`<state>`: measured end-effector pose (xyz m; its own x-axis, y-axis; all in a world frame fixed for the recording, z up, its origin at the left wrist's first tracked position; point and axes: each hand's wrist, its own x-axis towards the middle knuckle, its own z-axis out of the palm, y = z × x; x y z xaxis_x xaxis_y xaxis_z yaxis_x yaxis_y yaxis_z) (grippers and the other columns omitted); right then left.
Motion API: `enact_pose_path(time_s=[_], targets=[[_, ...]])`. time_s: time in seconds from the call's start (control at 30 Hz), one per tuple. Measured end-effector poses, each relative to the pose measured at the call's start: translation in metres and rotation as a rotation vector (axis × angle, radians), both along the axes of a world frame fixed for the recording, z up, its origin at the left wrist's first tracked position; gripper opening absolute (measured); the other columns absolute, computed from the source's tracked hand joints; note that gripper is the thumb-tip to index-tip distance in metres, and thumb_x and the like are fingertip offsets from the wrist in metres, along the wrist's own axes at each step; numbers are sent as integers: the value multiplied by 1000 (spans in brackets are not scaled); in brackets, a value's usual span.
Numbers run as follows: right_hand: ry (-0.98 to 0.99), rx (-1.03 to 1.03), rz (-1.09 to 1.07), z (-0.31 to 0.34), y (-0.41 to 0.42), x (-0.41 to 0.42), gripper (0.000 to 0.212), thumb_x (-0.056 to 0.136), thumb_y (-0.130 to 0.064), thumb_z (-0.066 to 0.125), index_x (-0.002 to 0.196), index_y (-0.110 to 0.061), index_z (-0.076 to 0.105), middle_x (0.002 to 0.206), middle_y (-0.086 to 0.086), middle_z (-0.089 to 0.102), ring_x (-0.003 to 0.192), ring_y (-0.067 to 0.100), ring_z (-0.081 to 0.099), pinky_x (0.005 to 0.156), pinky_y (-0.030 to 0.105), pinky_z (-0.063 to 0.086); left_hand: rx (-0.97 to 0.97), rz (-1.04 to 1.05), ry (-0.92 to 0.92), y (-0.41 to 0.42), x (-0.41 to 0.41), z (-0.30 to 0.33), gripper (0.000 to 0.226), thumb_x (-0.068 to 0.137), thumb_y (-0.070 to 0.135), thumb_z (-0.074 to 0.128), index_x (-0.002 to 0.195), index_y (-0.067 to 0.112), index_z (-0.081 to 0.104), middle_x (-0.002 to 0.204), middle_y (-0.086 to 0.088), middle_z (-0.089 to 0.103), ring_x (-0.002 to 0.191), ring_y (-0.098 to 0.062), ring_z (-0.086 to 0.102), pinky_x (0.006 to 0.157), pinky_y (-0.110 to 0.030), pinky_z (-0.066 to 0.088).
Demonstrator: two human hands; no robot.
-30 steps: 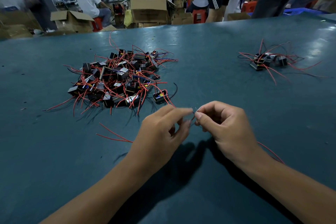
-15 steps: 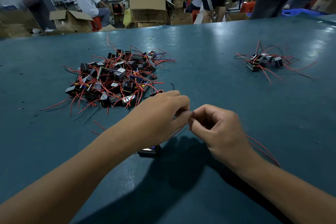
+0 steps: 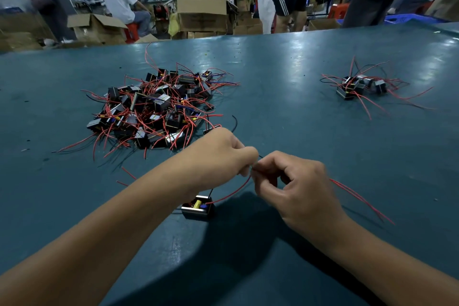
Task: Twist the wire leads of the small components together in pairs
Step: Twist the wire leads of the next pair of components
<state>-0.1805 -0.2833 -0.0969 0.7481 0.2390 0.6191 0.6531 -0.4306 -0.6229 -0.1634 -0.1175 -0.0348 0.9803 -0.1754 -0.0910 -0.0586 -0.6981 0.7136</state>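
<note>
A: What is held?
B: Wire ends are pinched between the left hand [image 3: 218,154] and right hand [image 3: 293,186], fingers curled, likely for twisting.
A: And the component [image 3: 197,207]?
B: It is left on the tabletop [image 3: 285,112] below, tethered by its red lead [image 3: 233,191].

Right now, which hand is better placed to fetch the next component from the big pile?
Left, probably. The left hand sits right beside the big pile; the right hand is farther off, nearer the small pile.
</note>
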Motion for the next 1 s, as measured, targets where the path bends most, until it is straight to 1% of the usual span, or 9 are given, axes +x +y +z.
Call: enact_pose_path(time_s=[0.07,0.13,0.17,0.23,0.33,0.57,0.7,0.8,1.0], targets=[[20,20,12,0,-2,2,15,78,1,74,73,-12,67,62,-16,58,58,-2,53,61,6,36,-40,-106,-125,13,1,-2,33,89,28,63,58,17,62,54,1,46,50,-18,35,52,-28,29],[43,39,32,-1,-3,3,13,79,-2,72,73,-13,68,63,-12,61,59,-1,55,62,6,37,-44,-282,-340,26,-2,-2,15,91,20,67,77,23,67,67,11,55,56,-7,45,55,-23,38],[52,47,46,0,-3,3,11,78,-4,71,74,-14,69,63,-12,62,60,-1,56,62,6,37,-51,-357,-402,31,-4,-4,8,90,15,70,88,23,70,79,11,59,64,-10,52,59,-22,41],[62,50,72,0,-2,2,8,77,-7,68,75,-14,70,62,-14,61,59,-3,55,61,5,36,-47,-432,-477,37,-4,-12,14,87,11,75,98,20,74,94,7,60,75,-17,55,64,-27,45],[86,52,110,1,-3,2,7,78,-7,68,75,-13,70,63,-12,62,57,-4,54,59,3,35,-27,-443,-550,39,-2,-19,13,85,17,77,98,18,77,95,3,62,78,-16,56,66,-22,42],[128,72,218,1,-3,2,8,81,-7,72,76,-11,69,64,-8,62,53,-4,51,57,3,34,-25,-465,-622,39,-1,-23,9,83,17,77,91,14,77,93,-1,63,84,-9,58,75,-8,36],[176,104,259,-1,-4,2,5,83,-12,70,78,-13,70,67,-5,65,58,-1,54,61,7,38,-10,-489,-613,43,-1,-21,10,84,21,75,92,14,77,95,-2,63,88,-19,61,71,-14,39],[181,94,272,-1,-3,2,5,84,-12,70,79,-13,69,67,-6,65,58,-1,54,61,6,37,-31,-493,-597,43,-2,-22,8,83,18,77,90,14,76,94,-2,63,83,-10,57,72,-13,38],[165,72,270,0,-3,2,6,84,-11,69,78,-13,69,65,-12,61,57,0,53,60,5,36,10,-506,-586,41,-3,-21,6,85,17,75,88,12,74,94,-4,61,83,-9,55,74,-9,36]])
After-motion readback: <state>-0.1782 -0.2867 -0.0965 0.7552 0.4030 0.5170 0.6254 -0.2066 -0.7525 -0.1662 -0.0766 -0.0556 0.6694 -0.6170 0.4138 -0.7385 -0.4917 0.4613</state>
